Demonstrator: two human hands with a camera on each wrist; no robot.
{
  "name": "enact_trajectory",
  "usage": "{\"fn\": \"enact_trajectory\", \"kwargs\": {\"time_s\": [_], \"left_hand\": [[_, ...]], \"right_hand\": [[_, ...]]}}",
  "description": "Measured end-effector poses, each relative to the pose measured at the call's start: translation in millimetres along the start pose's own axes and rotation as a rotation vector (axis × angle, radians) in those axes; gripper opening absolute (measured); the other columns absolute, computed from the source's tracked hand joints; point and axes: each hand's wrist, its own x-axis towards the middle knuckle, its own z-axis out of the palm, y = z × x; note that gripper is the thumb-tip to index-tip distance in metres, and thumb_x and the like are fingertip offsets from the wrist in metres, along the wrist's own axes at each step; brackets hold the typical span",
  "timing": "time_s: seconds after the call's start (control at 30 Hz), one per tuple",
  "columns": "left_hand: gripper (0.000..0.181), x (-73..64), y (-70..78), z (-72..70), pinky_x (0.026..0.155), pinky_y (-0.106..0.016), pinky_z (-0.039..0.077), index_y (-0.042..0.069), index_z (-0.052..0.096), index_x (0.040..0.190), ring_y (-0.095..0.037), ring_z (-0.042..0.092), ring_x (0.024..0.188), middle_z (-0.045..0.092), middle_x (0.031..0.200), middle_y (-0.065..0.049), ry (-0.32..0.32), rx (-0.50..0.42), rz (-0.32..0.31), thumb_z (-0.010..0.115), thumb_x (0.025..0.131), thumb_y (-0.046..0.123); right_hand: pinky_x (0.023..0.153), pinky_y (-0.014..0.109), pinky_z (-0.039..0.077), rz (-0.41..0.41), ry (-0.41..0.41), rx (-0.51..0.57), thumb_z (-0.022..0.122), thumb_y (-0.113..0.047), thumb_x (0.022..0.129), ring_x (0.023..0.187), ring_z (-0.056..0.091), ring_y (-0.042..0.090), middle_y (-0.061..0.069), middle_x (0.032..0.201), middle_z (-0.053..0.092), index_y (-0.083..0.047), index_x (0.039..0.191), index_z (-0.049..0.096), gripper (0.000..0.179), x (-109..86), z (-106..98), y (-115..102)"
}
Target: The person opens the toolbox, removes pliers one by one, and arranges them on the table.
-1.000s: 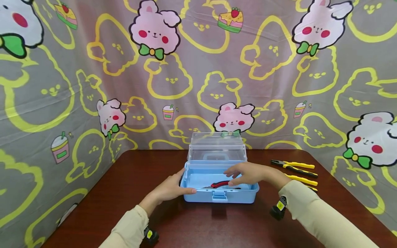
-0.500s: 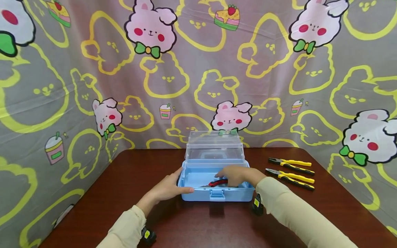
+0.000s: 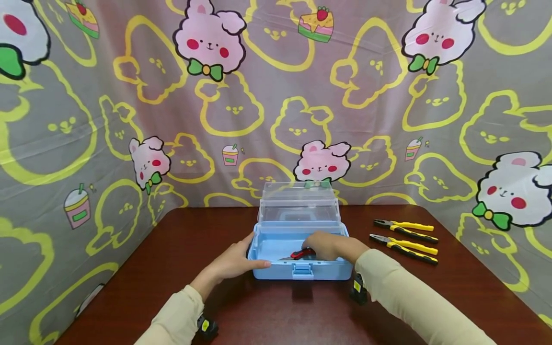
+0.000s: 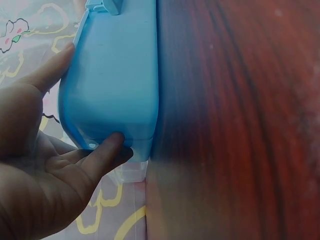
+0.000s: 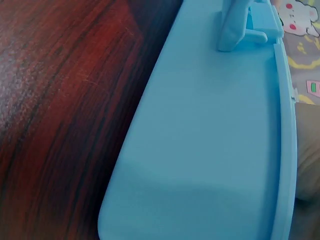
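A light blue plastic toolbox stands on the table with its clear lid raised at the back. My left hand holds the box's left end. In the left wrist view, its thumb lies along the front rim and its fingers press the end wall. My right hand reaches down inside the box, gripping the handles of a pair of red-and-black pliers. The pliers' jaws point left, and the rest of the handles is hidden under the hand. The right wrist view shows mainly the box's front wall and latch.
Two pairs of yellow-and-black pliers lie to the right of the box: a far pair and a near pair. The dark red wooden table ends at a patterned curtain behind and at the sides.
My right hand has moved left and down from over the box's right side into it, closing on the red-and-black pliers. My left hand stays at the box's left end.
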Motion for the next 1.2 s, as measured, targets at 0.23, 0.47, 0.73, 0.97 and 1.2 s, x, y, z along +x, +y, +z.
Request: {"fn": "enact_trajectory", "kwargs": {"time_s": [0.23,0.47,0.73,0.97,1.2], "left_hand": [[0.110,-1.0,2.2,0.9,0.108,-0.059,0.040,0.007,0.019,0.165,-0.030,0.052,0.132,0.045,0.156,-0.018,0.006,0.017,-0.003,0.084,0.086,0.046],[0.112,-0.9,3.5,1.8,0.108,-0.059,0.041,0.006,0.019,0.165,-0.030,0.053,0.130,0.047,0.155,-0.018,0.003,0.005,0.013,0.085,0.085,0.048],[0.110,0.7,1.3,1.6,0.107,-0.059,0.041,0.006,0.019,0.165,-0.029,0.054,0.129,0.048,0.153,-0.017,0.000,-0.004,0.019,0.084,0.086,0.046],[0.112,-0.3,-0.9,0.9,0.108,-0.059,0.040,0.007,0.019,0.165,-0.029,0.052,0.131,0.046,0.156,-0.017,-0.005,0.000,0.007,0.085,0.085,0.048],[0.111,0.6,-2.6,0.5,0.109,-0.059,0.039,0.007,0.020,0.165,-0.030,0.050,0.134,0.044,0.157,-0.017,0.005,0.005,0.003,0.085,0.085,0.048]], "right_hand": [[0.075,0.034,0.051,-0.016,0.028,0.016,0.074,0.001,0.089,0.074,0.053,0.012,-0.001,0.086,0.068,-0.005,0.100,0.078,0.013,-1.4,-3.6,-0.3],[0.068,0.031,0.050,-0.031,0.065,0.058,0.082,-0.009,0.086,0.070,0.054,0.010,0.000,0.085,0.071,-0.004,0.099,0.078,0.015,-3.8,-15.6,-4.6],[0.079,0.035,0.053,0.015,0.075,0.149,0.089,-0.026,0.083,0.087,0.060,0.013,-0.001,0.106,0.074,-0.005,0.117,0.078,0.042,-9.2,-34.2,-11.8],[0.080,0.037,0.054,0.026,0.159,0.198,0.093,-0.030,0.078,0.099,0.064,0.019,0.001,0.112,0.075,-0.007,0.119,0.078,0.049,-20.1,-45.5,-12.8],[0.069,0.034,0.052,-0.002,0.264,0.249,0.092,-0.034,0.078,0.085,0.060,0.016,-0.008,0.103,0.073,-0.011,0.121,0.077,0.051,-30.4,-47.2,-5.8]]}}
